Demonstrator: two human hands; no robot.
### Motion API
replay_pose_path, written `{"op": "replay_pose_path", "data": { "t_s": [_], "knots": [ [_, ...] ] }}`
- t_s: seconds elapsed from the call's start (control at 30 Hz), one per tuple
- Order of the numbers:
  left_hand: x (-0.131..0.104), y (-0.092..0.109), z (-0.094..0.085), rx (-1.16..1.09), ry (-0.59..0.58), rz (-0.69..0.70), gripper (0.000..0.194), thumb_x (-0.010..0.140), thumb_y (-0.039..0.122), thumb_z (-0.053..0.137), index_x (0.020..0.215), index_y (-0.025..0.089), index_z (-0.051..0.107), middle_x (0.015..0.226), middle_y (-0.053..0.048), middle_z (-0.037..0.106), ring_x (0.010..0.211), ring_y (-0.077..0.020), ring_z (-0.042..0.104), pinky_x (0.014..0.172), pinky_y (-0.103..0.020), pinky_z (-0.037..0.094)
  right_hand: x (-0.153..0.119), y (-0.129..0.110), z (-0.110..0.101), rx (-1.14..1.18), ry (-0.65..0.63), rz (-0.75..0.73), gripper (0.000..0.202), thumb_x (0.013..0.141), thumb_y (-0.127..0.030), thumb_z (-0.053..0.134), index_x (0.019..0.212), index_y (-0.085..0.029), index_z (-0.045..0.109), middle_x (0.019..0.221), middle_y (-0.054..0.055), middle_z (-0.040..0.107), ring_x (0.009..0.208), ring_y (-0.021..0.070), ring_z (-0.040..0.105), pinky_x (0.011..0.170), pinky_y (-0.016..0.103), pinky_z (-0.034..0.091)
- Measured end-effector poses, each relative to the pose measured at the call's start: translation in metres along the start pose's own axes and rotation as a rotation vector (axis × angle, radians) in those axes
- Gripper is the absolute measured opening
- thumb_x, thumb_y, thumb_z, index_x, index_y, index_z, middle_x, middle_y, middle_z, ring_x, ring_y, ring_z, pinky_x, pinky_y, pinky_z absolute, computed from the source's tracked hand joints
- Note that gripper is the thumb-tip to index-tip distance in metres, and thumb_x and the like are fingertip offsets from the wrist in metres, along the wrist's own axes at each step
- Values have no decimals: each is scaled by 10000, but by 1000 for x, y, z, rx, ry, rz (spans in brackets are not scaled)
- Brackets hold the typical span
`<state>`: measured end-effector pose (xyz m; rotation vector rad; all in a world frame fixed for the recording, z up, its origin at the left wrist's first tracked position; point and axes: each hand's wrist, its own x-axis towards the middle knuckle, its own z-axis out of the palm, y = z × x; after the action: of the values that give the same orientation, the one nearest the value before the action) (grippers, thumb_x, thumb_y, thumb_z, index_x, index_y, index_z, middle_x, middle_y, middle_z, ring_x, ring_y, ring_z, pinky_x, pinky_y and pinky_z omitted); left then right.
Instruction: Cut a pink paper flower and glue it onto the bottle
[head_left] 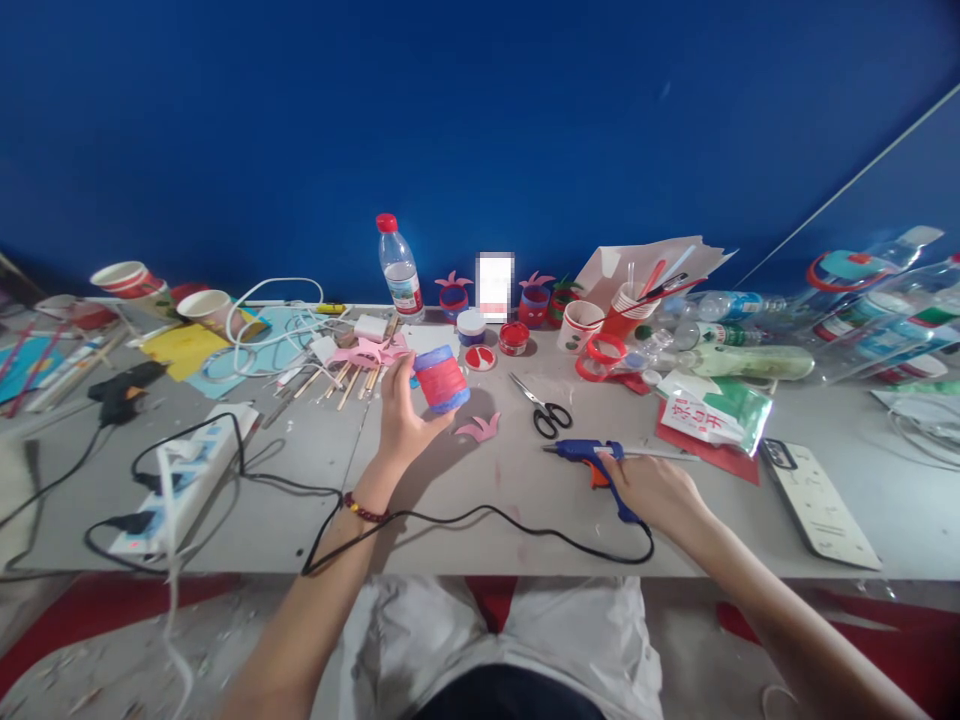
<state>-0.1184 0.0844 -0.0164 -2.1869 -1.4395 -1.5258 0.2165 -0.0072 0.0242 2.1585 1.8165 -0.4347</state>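
A small cylinder painted red with blue ends [442, 380] is held tilted above the table by my left hand [405, 420], fingers and thumb around its left side. My right hand [652, 488] rests on the blue glue gun [585, 450], its fingers at the handle; the nozzle points left and a clear glue stick sticks out behind. On the table below the cylinder lies a pink paper crown-like cutout [480, 428]. Black scissors [541, 408] lie just beyond the glue gun.
A white power strip [187, 480] sits at left, and a black cord runs along the front edge. Behind stand a water bottle [400, 270], paint jars [514, 338] and paper cups [580, 326]. Plastic bottles [750, 360] crowd the right, beyond a phone [821, 505].
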Motion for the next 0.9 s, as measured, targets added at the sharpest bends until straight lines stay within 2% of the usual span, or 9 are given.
{"op": "replay_pose_path", "data": {
  "t_s": [0.27, 0.4, 0.67, 0.9],
  "knots": [
    [-2, 1, 0, -10, 10, -8, 951, 689, 402, 808, 1471, 208, 303, 1378, -198, 474, 1294, -348, 460, 1025, -496, 473, 6, -5, 1, -181, 112, -66, 644, 1028, -451, 227, 763, -145, 728, 834, 165, 752, 787, 293, 732, 637, 337, 497],
    [-3, 2, -1, -36, 10, -14, 966, 690, 413, 812, 1480, 211, 294, 1397, -194, 471, 1314, -346, 448, 1051, -501, 453, 9, -6, 5, -177, 155, -29, 659, 1026, -450, 215, 775, -126, 731, 808, 187, 742, 783, 309, 734, 622, 337, 496],
    [-3, 2, 0, -22, 20, -1, 987, 683, 419, 817, 1487, 218, 280, 1399, -192, 473, 1303, -346, 450, 1056, -511, 446, 10, -1, 8, -64, 138, 6, 668, 1017, -480, 192, 788, -140, 719, 816, 166, 743, 789, 322, 724, 647, 347, 482],
    [-3, 1, 0, -3, 32, 13, 967, 699, 398, 802, 1485, 207, 272, 1406, -201, 454, 1299, -346, 453, 1048, -503, 449, 35, -8, 9, -81, 132, -39, 683, 1015, -488, 176, 859, -139, 742, 914, 181, 748, 837, 307, 720, 690, 350, 488]
  ]
}}
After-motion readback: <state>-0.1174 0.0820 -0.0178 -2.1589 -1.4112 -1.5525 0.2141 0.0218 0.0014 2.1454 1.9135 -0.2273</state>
